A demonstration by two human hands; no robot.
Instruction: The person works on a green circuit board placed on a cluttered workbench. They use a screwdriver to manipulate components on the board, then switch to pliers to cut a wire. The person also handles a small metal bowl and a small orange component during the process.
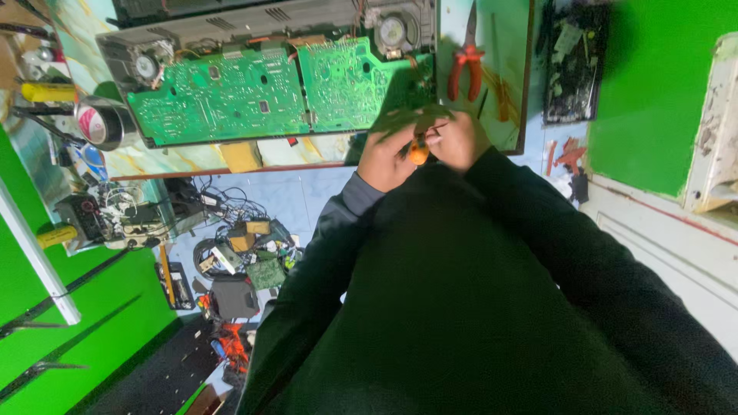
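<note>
1. At the worktop [492, 46] edge, I see both hands together: left hand [387, 160] and right hand [460, 141], fingers closed on an orange tool [418, 153].
2. Boards [219, 96] lie exposed, untouched.

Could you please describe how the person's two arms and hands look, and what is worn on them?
Both arms are covered by long, loose, dark sleeves, almost black. The left sleeve shows a greyish cuff at the wrist. The left hand and the right hand are bare: no gloves. No rings, watch or markings can be made out.
</note>
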